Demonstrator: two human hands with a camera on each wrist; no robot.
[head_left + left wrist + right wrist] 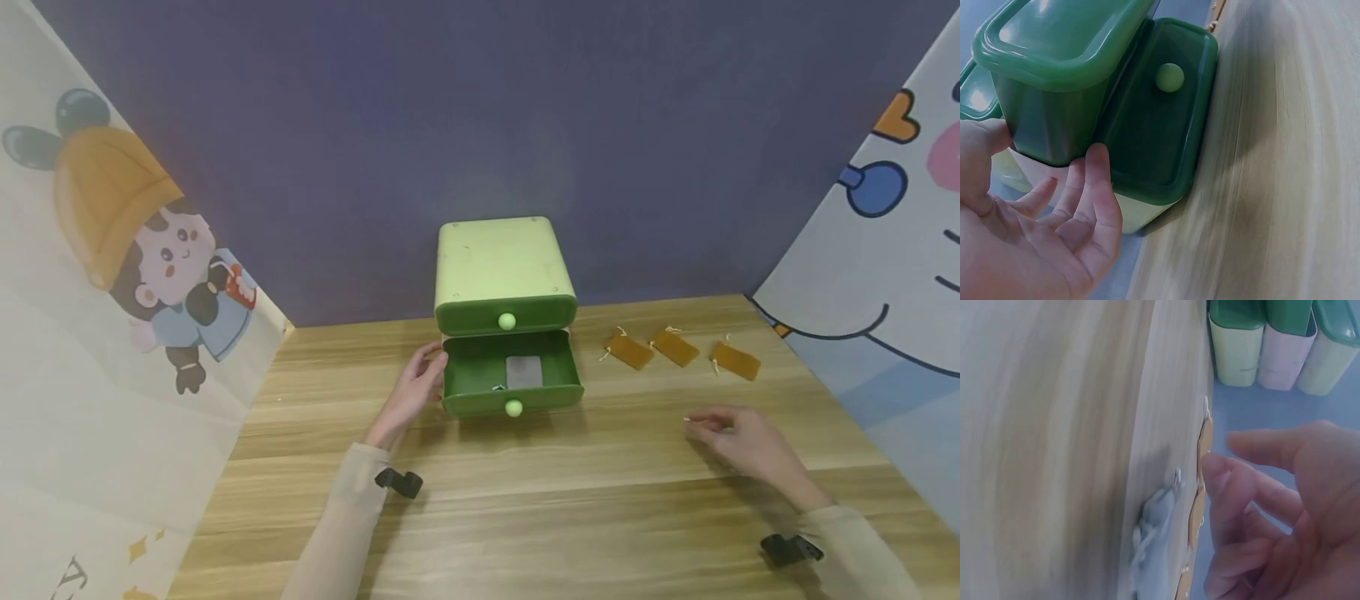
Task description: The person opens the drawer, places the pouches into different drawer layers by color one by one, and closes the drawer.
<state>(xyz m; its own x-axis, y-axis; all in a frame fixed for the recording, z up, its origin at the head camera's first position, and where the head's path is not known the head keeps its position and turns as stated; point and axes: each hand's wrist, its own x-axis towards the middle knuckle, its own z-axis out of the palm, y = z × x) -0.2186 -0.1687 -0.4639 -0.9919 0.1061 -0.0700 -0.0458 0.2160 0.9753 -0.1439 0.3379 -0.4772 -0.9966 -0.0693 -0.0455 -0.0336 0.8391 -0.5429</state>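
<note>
A small drawer unit point(498, 258) with green fronts stands at the back, its middle drawer point(472, 403) pulled out. Inside lie a flat grey square point(524, 372) and a small shiny piece point(498, 387). My left hand point(415, 385) is at the drawer's left side, with its fingertips point(1097, 156) at the drawer's lower edge and its thumb further back. Over the table at the right hovers my right hand point(738, 440), fingers loosely bent, thumb and forefinger apart. A blurred grey pouch point(1155, 547) with a white cord lies beneath it, mostly hidden in the head view.
Several flat orange-brown pouches with cords lie right of the unit, among them a left one point(630, 351), a middle one point(675, 347) and a right one point(737, 360). A dark wall point(495, 108) rises behind the wooden table point(570, 533); printed panels flank it.
</note>
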